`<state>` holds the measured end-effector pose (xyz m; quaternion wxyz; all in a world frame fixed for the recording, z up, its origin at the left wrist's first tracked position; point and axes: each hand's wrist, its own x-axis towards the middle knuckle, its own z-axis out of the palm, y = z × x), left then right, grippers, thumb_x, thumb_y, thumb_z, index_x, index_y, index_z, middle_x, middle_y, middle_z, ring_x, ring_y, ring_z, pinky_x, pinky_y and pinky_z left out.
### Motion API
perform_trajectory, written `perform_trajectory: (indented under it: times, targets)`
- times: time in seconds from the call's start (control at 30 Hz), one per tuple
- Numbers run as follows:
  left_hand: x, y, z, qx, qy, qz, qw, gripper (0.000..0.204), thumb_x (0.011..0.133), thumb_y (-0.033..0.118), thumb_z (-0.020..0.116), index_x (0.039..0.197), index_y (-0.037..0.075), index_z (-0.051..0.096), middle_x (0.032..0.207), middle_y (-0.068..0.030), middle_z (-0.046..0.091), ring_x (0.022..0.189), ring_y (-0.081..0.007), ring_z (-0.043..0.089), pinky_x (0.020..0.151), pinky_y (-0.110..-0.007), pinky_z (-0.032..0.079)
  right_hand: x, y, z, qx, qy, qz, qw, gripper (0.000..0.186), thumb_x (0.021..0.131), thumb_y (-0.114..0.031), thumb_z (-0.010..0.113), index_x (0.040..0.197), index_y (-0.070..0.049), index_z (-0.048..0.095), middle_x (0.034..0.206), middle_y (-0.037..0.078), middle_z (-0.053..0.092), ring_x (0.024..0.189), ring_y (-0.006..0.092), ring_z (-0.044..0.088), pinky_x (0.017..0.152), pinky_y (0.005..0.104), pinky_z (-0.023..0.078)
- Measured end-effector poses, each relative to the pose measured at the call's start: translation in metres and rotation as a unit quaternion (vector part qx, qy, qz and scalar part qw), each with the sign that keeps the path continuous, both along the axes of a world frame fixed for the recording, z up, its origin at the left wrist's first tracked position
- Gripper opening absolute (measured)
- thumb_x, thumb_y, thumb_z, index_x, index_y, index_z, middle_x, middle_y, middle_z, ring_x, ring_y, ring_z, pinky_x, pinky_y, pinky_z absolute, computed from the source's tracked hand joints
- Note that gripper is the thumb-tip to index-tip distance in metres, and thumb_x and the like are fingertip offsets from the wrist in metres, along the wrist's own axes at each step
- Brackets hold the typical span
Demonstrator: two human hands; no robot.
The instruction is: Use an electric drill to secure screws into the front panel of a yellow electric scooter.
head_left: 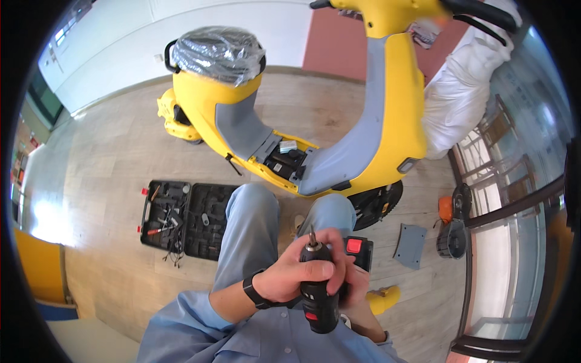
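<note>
In front of my belly I hold a black cordless drill [321, 311] with red buttons, its bit pointing away from me and up in the picture. My left hand [296, 272], a black watch on its wrist, is wrapped round the drill's front, just behind the chuck [312, 245]. My right hand [356, 284] is closed on the drill's handle, mostly hidden behind it. The battery pack [361, 251] with a red catch sticks out beyond my right fingers. Farther off stands a yellow and grey scooter [399, 103], its footboard compartment [287, 158] uncovered, showing black parts inside.
An opened black tool case [187, 218] with tools and cables lies left of my knees. On the floor at right are a grey panel [410, 245], a black round container [452, 240] and an orange object [445, 209]. Plastic wrap [219, 53] covers the scooter's seat.
</note>
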<state>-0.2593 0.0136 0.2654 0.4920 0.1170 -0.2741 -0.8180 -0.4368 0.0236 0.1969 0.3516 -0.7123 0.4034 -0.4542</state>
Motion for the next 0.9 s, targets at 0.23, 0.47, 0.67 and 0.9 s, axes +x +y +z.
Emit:
perform_trajectory:
  times: [0.23, 0.47, 0.67, 0.9]
  targets:
    - [-0.009, 0.017, 0.016, 0.043, -0.084, 0.099, 0.991, 0.028, 0.088, 0.034, 0.061, 0.089, 0.008, 0.052, 0.089, -0.0116, 0.062, 0.091, -0.0189, 0.057, 0.096, -0.036, 0.041, -0.018, 0.016, 0.032, -0.353, 0.187, -0.015, 0.917, 0.045, 0.06, -0.016, 0.072, 0.103, -0.006, 0.062, 0.083, 0.007, 0.063, 0.061, 0.0222, 0.061, 0.054, 0.0324, 0.045]
    - [-0.012, 0.017, 0.008, -0.002, 0.041, -0.012, 0.999, 0.021, 0.084, 0.026, 0.057, 0.084, 0.005, 0.053, 0.095, -0.0137, 0.061, 0.103, -0.0251, 0.054, 0.095, -0.038, 0.042, -0.011, 0.042, 0.045, -0.273, 0.214, -0.065, 0.936, 0.058, 0.063, -0.016, 0.073, 0.119, -0.006, 0.058, 0.083, 0.008, 0.062, 0.063, 0.0227, 0.06, 0.054, 0.0328, 0.045]
    - [-0.028, 0.003, 0.022, -0.06, 0.006, -0.098, 0.993, 0.033, 0.082, 0.034, 0.06, 0.094, 0.005, 0.051, 0.099, -0.0154, 0.06, 0.11, -0.0301, 0.053, 0.099, -0.043, 0.039, -0.02, 0.044, 0.034, -0.269, 0.132, -0.125, 0.946, 0.054, 0.065, -0.011, 0.072, 0.116, -0.002, 0.058, 0.079, 0.009, 0.062, 0.063, 0.0219, 0.061, 0.054, 0.0332, 0.045]
    - [-0.046, -0.037, 0.049, -0.209, -0.284, -0.119, 0.928, 0.065, 0.086, 0.045, 0.062, 0.131, 0.003, 0.043, 0.128, -0.0158, 0.051, 0.122, -0.0251, 0.047, 0.103, -0.04, 0.037, -0.04, 0.018, 0.047, 0.105, -0.305, -0.042, 0.946, 0.036, 0.083, -0.013, 0.06, 0.118, -0.007, 0.053, 0.078, 0.003, 0.058, 0.064, 0.011, 0.055, 0.059, 0.0299, 0.043]
